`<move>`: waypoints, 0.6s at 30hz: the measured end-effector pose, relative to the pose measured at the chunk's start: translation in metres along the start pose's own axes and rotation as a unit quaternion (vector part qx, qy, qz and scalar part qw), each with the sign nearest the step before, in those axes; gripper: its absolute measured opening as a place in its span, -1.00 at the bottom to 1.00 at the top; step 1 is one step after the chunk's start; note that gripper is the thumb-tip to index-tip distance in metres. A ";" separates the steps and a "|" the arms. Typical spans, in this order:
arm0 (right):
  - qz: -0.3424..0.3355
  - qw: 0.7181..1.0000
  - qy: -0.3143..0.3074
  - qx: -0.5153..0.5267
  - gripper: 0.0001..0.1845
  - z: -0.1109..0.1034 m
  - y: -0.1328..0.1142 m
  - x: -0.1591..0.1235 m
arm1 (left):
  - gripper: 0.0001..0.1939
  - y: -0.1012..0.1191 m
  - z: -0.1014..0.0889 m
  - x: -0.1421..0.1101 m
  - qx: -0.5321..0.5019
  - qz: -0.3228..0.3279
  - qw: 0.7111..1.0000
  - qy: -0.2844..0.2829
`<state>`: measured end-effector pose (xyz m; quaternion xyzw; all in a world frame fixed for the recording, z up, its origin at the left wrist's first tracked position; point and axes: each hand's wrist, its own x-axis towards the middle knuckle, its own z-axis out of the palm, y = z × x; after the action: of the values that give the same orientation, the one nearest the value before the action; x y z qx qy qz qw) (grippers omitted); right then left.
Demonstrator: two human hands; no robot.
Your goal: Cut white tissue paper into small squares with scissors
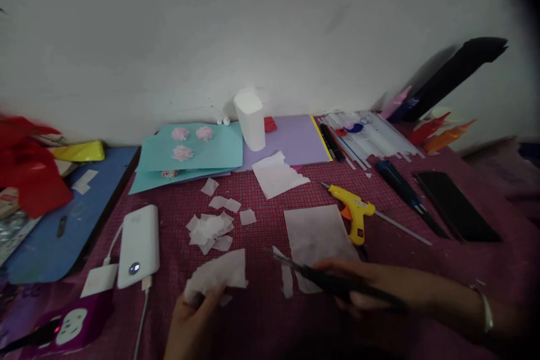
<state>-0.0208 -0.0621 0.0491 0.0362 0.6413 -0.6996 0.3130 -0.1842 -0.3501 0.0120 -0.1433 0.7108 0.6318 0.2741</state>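
Observation:
My left hand point(198, 309) pinches a folded piece of white tissue paper point(221, 273) between thumb and fingers at the front of the table. In my right hand point(358, 284) are black scissors point(312, 274), their blades pointing left, apart from the held paper. Beneath the scissors lies a larger square of tissue point(316, 230), with a narrow paper strip point(287, 281) along its left side. Small cut paper squares point(211, 229) are heaped beyond my left hand. A torn tissue piece point(276, 174) rests farther back.
A yellow glue gun point(356, 214) lies beyond my right hand, near a dark-handled tool point(399, 183) and a phone point(455, 205). Pink paper flowers point(183, 152) sit on teal sheets point(228, 146). A white container point(252, 121) stands by the wall. At left is a power bank point(139, 242) with cables.

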 end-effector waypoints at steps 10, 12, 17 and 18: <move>0.039 0.999 -0.014 -0.024 -0.27 0.009 -0.013 -0.002 | -0.46 -0.017 -0.009 -0.002 -0.061 0.028 0.996 0.053; 0.009 1.000 -0.004 -0.009 -0.28 0.007 -0.013 -0.001 | -0.40 -0.018 -0.007 -0.005 -0.112 0.005 0.994 0.015; -0.022 0.977 -0.033 0.207 -0.26 0.010 0.011 0.001 | -0.46 -0.014 0.000 -0.010 -0.247 -0.079 0.962 -0.089; -0.026 0.968 -0.038 0.248 -0.24 0.012 0.017 0.001 | -0.53 -0.014 0.004 -0.012 -0.261 -0.098 0.953 -0.117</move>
<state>-0.0095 -0.0737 0.0362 0.0690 0.4358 -0.8457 0.3002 -0.1661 -0.3497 0.0073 -0.2037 0.4664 0.7776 0.3691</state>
